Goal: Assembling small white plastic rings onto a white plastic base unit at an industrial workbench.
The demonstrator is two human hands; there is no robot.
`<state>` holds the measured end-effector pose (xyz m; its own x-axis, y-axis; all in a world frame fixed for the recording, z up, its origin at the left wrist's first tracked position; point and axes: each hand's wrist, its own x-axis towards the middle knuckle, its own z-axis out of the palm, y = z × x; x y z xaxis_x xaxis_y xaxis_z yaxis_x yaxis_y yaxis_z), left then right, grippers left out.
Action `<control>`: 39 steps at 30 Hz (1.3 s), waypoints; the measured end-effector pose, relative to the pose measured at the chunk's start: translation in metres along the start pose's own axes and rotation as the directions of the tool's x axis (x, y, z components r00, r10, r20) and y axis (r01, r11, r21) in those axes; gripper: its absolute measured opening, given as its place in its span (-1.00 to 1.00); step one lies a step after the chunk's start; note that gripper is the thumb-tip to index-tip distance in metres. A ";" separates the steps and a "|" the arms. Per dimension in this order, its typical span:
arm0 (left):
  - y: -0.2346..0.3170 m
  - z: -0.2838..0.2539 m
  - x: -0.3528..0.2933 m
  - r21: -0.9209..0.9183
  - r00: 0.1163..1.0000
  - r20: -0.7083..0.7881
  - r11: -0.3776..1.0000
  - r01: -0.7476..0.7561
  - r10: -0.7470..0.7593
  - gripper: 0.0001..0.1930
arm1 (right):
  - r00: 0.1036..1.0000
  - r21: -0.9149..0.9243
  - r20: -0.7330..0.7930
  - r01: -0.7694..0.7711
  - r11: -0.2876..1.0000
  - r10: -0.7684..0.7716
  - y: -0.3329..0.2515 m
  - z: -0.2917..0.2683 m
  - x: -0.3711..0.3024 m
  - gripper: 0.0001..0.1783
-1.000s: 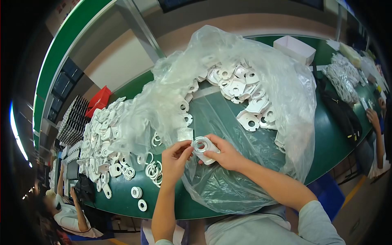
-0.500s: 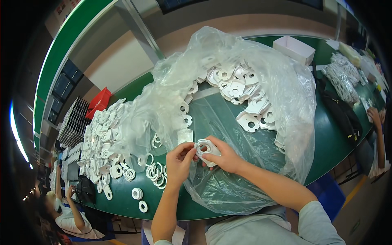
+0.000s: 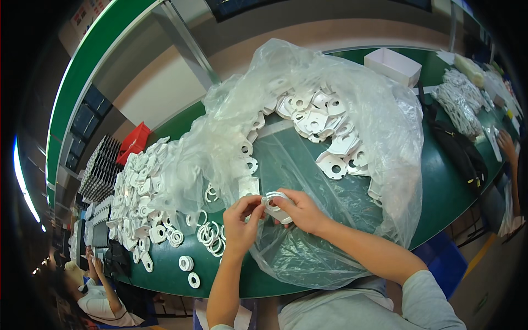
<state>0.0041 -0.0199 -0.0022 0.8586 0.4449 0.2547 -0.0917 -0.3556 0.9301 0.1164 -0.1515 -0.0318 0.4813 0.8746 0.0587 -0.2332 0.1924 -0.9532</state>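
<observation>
Trays, dark and ribbed, stack up at the far left end of the green tabletop, a red bin just behind them, and beside them a loose heap of white plastic parts runs toward the near edge, where two small white rings lie apart from the rest. Then a cluster of thin white rings sits just left of the hands. Now the left hand: a second ago it was lower and flatter against the piece, and it has come up, thumb and forefinger curled in and pinching the left rim of the white ring part. The right hand meets it from the other side, fingers pressed together around the right rim, so the piece is held between both hands just above the crumpled clear plastic bag near the tabletop's near edge. It has barely shifted place over the last second, only turned a little in the grip, which reads as working or checking the same piece rather than reaching for a new one. Further right, more white plates lie inside the bag, a white box stands at the far edge, and another person's hand shows at the right end.
</observation>
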 end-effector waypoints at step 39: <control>0.023 -0.077 -0.011 -0.006 0.970 -0.204 0.991 0.132 -0.131 -0.78 | 0.993 0.027 0.086 -0.088 0.996 0.085 0.006 -0.008 0.004 -0.51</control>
<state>-0.0462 0.0309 0.0370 0.7418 0.6462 0.1796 0.0194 -0.2884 0.9573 0.1235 -0.1505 -0.0398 0.3850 0.9229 0.0027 -0.2978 0.1270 -0.9462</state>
